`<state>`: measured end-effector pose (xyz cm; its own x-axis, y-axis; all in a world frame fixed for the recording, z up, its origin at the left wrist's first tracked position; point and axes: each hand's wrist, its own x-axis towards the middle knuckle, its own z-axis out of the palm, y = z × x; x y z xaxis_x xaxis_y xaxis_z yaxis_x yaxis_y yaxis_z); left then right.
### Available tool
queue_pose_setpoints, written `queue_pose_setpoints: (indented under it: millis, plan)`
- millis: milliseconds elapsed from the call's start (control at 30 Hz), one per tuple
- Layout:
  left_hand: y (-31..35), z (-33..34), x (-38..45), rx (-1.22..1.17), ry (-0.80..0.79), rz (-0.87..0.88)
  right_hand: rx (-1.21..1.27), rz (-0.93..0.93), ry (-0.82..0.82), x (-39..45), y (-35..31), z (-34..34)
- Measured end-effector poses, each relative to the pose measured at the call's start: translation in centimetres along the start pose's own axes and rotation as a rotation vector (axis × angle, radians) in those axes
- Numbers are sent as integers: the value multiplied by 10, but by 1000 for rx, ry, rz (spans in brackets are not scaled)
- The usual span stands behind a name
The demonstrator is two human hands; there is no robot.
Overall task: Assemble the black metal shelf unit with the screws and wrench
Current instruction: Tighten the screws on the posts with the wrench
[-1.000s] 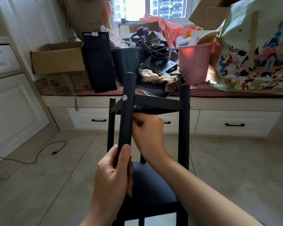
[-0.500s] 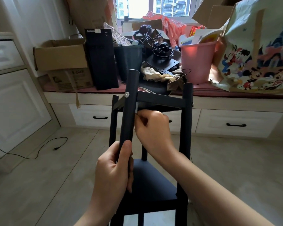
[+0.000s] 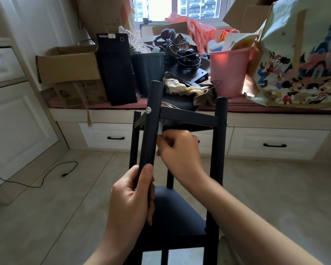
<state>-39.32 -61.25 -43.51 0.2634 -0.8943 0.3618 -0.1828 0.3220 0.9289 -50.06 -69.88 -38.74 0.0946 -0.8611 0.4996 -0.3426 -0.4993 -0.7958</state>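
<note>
The black metal shelf unit (image 3: 221, 142) stands on the floor in front of me, with round posts, an upper shelf and a lower shelf (image 3: 176, 217). My left hand (image 3: 131, 205) is wrapped around the near left post (image 3: 151, 127) at mid height. A silver screw head (image 3: 148, 110) shows on that post where the upper crossbar (image 3: 187, 116) meets it. My right hand (image 3: 177, 152) is closed just under the upper shelf beside the post, pinching a small silvery wrench (image 3: 160, 130) whose tip pokes up; most of the tool is hidden by the fingers.
Behind the shelf runs a window bench with drawers (image 3: 275, 145), piled with cardboard boxes (image 3: 69, 66), a black computer tower (image 3: 118, 71), a pink bucket (image 3: 228, 73) and a cartoon-print bag (image 3: 302, 60). A black cable (image 3: 46, 178) lies on the tiled floor at left by white cabinets (image 3: 17, 127).
My right hand has shifted slightly up and toward the post under the upper shelf, turning the small tool. My left hand keeps its grip on the post.
</note>
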Motion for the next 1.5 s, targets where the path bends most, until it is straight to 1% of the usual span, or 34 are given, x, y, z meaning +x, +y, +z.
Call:
queue_pose_setpoints:
  millis: [133,367,533,767,933,1133,1300,1500]
  plan:
    - [0,0,-1,22,3,0,25,18,10,0,-3,-7]
    - [1,-1,-1,19,-1,5,-46,-67,24,3,-10,-20]
    - [1,-1,-2,15,-13,5,-53,-61,18,5,-10,-23]
    - [0,-1,-2,9,-11,4,-24,-62,12,3,-9,-20]
    - [0,-1,-1,6,-16,9,50,-32,3,3,-9,-15]
    - [1,-3,-1,-11,-21,3,114,-63,51,6,-4,0]
    - [4,-4,-1,-26,-38,-1,65,-110,125,12,1,11]
    - [4,-3,0,-40,-46,-15,63,-129,160,18,8,21]
